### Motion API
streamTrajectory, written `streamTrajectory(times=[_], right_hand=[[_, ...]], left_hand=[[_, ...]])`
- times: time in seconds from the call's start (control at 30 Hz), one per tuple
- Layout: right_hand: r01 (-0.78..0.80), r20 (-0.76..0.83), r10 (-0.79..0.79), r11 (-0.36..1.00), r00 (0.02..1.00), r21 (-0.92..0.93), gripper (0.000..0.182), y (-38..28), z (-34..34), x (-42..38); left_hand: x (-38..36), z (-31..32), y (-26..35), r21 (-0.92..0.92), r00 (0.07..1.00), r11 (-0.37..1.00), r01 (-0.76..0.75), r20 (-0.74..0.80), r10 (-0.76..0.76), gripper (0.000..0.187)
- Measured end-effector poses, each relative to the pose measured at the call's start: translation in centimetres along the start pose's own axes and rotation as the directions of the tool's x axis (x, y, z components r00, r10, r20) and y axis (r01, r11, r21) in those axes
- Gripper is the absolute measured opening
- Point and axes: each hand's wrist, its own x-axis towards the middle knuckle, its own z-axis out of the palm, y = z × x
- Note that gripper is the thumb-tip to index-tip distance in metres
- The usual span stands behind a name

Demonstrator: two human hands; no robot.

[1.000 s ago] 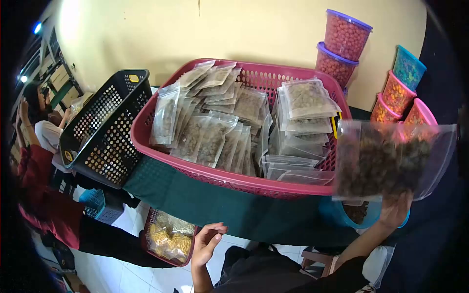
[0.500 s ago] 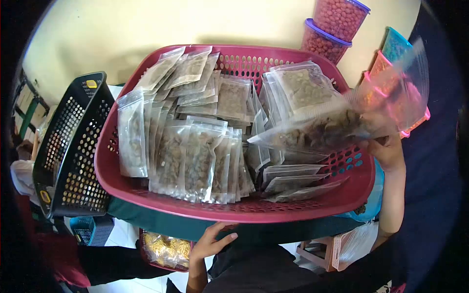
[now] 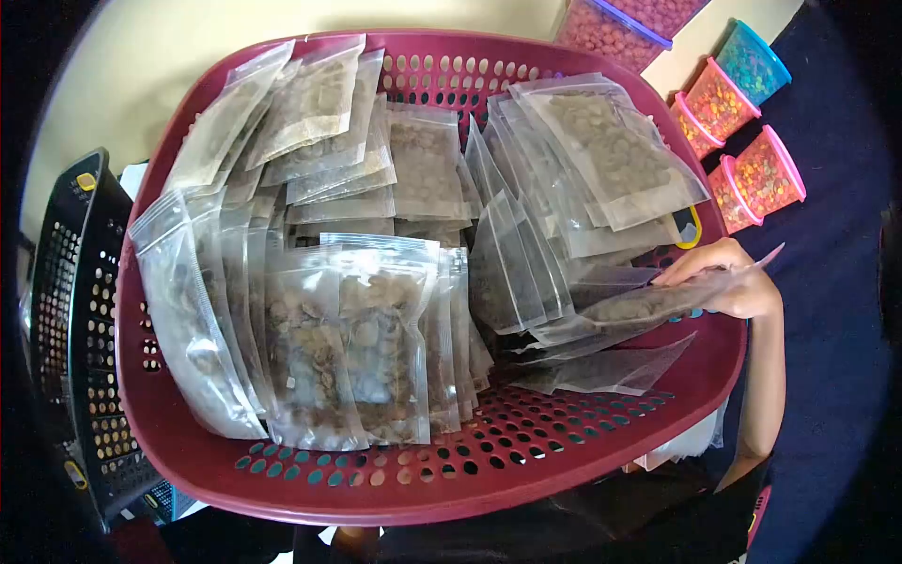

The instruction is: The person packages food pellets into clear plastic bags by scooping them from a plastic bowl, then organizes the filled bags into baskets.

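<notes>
A large red perforated basket (image 3: 451, 498) fills the view, packed with several clear zip bags of brown snack pieces (image 3: 348, 348). My right hand (image 3: 728, 277) reaches over the basket's right rim, shut on one filled bag (image 3: 629, 305). That bag lies nearly flat on a low pile of bags at the basket's right side. Just behind the hand, a taller stack of bags (image 3: 611, 155) leans. Only a sliver of my left hand (image 3: 355, 534) shows under the basket's front rim; its fingers are hidden.
A black perforated basket (image 3: 66, 310) stands against the red basket's left side. Tubs of coloured sweets with pink (image 3: 766, 174), teal (image 3: 752, 61) and purple (image 3: 611, 28) rims sit at the back right on a dark cloth. A pale wall is behind.
My right hand has swung the filled bag from up in the air down into the basket's right side. The view has moved closer over the basket, and my left hand has dropped below the rim.
</notes>
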Motion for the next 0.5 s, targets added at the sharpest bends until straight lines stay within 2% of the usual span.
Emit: streamTrajectory(times=[0.1, 0.13, 0.3, 0.37, 0.5], right_hand=[[-0.048, 0.084, 0.051, 0.998, 0.995, -0.029, 0.031, -0.2, 0.2, 1.0], [-0.07, 0.079, 0.077, 0.994, 0.994, -0.085, 0.032, -0.4, 0.6, 1.3], [-0.136, 0.086, 0.148, 0.982, 0.985, -0.134, 0.032, -0.2, 2.3, 3.0], [-0.098, 0.143, 0.126, 0.977, 0.982, -0.191, 0.032, 0.1, 3.0, 3.6], [-0.079, 0.117, 0.106, 0.973, 0.987, -0.218, 0.031, 1.0, 3.5, 3.7]], left_hand=[[0.0, -0.6, -0.5, -0.033, 0.998, 0.999, 0.007, 0.057, -0.005, 0.044], [-0.1, -0.7, -0.6, -0.041, 0.997, 0.999, 0.008, 0.076, -0.004, 0.044], [-0.3, -1.4, -0.4, -0.066, 0.987, 0.998, 0.011, 0.159, 0.0, 0.046], [-0.4, -1.5, 0.0, -0.073, 0.983, 0.997, 0.007, 0.186, 0.007, 0.047], [-0.9, -1.5, 1.1, -0.077, 0.976, 0.997, -0.005, 0.216, 0.022, 0.048]])
